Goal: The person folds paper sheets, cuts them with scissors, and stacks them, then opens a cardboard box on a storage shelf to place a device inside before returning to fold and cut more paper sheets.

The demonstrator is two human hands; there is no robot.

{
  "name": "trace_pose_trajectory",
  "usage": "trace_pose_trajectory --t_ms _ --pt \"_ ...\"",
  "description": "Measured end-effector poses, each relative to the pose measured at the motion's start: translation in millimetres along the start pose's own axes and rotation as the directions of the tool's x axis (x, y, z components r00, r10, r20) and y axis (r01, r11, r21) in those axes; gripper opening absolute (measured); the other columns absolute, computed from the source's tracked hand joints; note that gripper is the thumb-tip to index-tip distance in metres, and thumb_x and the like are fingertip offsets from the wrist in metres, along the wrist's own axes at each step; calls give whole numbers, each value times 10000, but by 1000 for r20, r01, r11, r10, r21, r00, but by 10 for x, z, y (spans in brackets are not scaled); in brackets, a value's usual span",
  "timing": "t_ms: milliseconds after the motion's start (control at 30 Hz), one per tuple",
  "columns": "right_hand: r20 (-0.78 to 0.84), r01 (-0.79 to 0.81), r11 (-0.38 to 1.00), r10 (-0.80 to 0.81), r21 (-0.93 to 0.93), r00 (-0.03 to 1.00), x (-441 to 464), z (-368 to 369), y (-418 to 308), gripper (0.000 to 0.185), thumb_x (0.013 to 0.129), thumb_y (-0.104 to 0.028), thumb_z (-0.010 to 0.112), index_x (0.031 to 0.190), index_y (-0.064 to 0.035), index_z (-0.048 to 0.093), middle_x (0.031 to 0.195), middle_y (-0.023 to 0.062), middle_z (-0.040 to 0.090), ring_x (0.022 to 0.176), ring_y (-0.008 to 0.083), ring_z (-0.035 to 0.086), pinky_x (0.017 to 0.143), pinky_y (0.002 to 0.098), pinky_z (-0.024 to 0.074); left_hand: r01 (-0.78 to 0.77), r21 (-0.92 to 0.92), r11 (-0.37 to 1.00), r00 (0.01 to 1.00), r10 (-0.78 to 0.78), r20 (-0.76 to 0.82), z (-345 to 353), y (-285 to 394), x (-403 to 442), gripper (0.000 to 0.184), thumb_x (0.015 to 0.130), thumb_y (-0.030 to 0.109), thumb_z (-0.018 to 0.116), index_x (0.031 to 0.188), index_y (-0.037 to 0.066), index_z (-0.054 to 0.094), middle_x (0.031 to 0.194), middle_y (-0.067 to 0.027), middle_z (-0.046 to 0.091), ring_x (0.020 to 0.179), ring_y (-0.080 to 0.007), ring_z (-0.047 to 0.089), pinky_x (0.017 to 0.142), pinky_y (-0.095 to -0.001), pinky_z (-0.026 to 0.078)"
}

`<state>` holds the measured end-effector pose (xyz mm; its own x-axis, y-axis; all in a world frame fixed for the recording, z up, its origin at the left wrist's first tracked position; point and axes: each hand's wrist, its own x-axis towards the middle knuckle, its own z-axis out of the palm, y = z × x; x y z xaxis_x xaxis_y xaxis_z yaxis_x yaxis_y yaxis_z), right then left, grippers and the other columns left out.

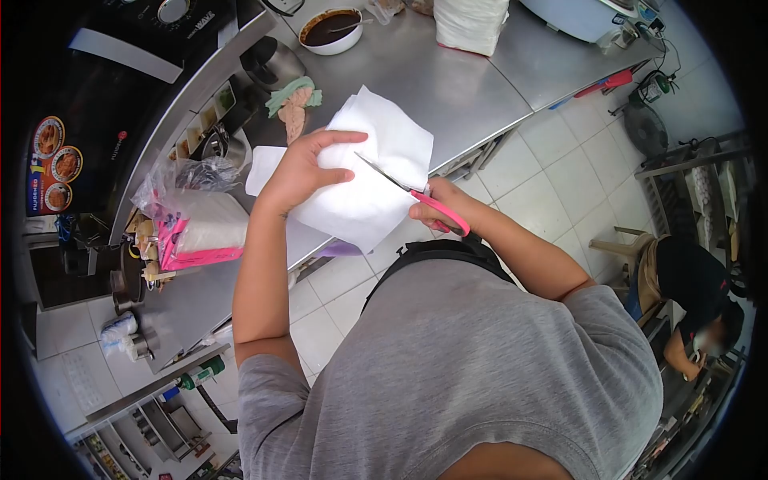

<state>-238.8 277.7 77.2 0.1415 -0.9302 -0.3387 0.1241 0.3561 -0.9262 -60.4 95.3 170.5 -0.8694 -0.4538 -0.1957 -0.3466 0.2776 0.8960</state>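
Note:
White paper sheets (360, 212), stacked or folded, are held up over the edge of the steel counter. My left hand (308, 166) grips them from the left, thumb and forefinger lying across the top face. In my right hand (454, 198) are scissors with pink handles (440, 210), my fingers in and around the loops. One blade lies over the white paper, pointing towards my left hand; the other blade is hidden, apparently behind the sheets. Another white sheet (262, 170) shows at the left, partly behind my left wrist.
The steel counter (416, 76) bears a bowl of dark sauce (328, 36), a green and tan cloth (294, 104), a white packet (470, 26) and a pink-edged plastic bag (204, 232). A black appliance (96, 104) stands left. Another person (680, 280) works at far right.

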Motion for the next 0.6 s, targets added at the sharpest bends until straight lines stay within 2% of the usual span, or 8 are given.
trace_pose_trajectory --t_ms 167,267,333,467,600 --pt "-85 1 1000 -1 3 996 59 50 25 402 752 -336 795 875 -19 582 586 2 478 454 95 439 417 256 363 14 -66 998 1000 -15 -2 -7 -14 -13 529 675 -41 720 1181 96 646 1183 -53 593 1061 -158 556 938 -268 429" --pt "-63 -78 996 75 -42 995 -8 64 -167 405 762 -330 785 922 -22 577 589 -7 471 455 93 435 418 248 364 20 -91 996 1000 -19 9 -9 -11 -31 538 672 -51 723 1185 89 642 1176 -50 599 1037 -145 563 918 -261 441" --pt "-61 4 1000 -5 -9 998 43 112 -96 410 769 -319 777 967 -28 567 591 -12 468 454 89 431 417 243 363 25 -89 996 1000 -23 19 20 20 -51 549 666 -64 728 1189 76 638 1161 -39 611 1000 -120 571 885 -248 457" --pt "19 136 987 -138 88 990 155 100 60 436 772 -304 769 1040 -45 542 632 -14 483 463 84 430 409 236 360 4 -38 999 999 -2 51 100 39 -45 527 676 -57 727 1179 77 644 1157 -30 599 1019 -122 558 912 -249 438" --pt "-53 126 983 -120 134 991 73 145 -45 464 758 -311 783 1065 -57 545 708 -11 522 484 75 443 398 229 350 -63 -83 995 998 62 -18 84 -51 -17 502 691 -76 711 1168 68 649 1111 -19 570 1017 -121 539 913 -238 421"
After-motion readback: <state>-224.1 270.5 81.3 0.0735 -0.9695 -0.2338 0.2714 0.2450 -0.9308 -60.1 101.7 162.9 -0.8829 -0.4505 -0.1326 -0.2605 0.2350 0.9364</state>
